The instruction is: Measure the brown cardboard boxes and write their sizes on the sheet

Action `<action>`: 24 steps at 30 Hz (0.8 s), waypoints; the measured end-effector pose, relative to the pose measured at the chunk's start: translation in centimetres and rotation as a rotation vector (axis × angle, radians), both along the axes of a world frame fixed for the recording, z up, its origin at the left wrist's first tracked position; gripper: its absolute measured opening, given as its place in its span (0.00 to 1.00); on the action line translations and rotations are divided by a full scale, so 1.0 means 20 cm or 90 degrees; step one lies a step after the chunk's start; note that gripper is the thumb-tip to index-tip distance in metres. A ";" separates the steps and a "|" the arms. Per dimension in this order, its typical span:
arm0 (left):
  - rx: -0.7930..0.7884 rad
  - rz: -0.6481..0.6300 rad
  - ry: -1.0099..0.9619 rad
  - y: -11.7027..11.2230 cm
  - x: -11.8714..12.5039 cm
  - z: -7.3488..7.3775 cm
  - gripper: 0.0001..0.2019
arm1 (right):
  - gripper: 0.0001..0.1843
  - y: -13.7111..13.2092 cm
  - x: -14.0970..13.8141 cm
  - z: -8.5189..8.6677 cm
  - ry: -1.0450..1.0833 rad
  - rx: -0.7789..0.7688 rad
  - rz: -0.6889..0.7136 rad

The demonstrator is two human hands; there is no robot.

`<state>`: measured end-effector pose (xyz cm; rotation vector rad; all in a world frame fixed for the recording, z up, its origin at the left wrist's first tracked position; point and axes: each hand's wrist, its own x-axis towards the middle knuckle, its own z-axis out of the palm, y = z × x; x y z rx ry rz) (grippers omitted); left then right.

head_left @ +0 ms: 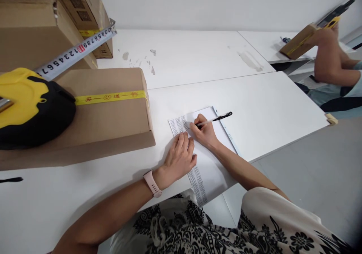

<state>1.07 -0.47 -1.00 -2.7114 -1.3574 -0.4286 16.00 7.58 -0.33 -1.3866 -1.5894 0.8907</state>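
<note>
In the head view, my right hand (206, 133) is closed around a pen (223, 116) with a clear barrel and a black cap end. Its tip meets a white sheet of paper (216, 171) printed with columns of small marks along its left side. My left hand (181, 154) lies on the sheet's left part, fingers extended and holding nothing, just below the writing hand. A pale pink watch (152, 183) is on that wrist. Along the sheet's right side shows a bluish printed edge (227, 133). The written marks are too small to read.
At left, a cardboard box (113, 122) with yellow tape carries a yellow-and-black tape measure (34, 110), its blade (76, 52) extended. More cartons (82, 12) stand behind. At far right, another person's arm (328, 54) is near a small box (299, 42). The white table (277, 114) ends at right.
</note>
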 end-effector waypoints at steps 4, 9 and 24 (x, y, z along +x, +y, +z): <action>-0.001 -0.003 0.000 0.00 0.00 0.00 0.27 | 0.14 0.00 0.00 0.00 0.002 -0.005 0.007; 0.021 -0.005 0.006 0.00 0.00 0.01 0.27 | 0.14 0.01 0.01 0.00 0.002 -0.008 0.005; -0.003 -0.005 0.010 0.00 0.00 0.01 0.27 | 0.14 0.01 0.01 0.00 0.014 -0.001 0.006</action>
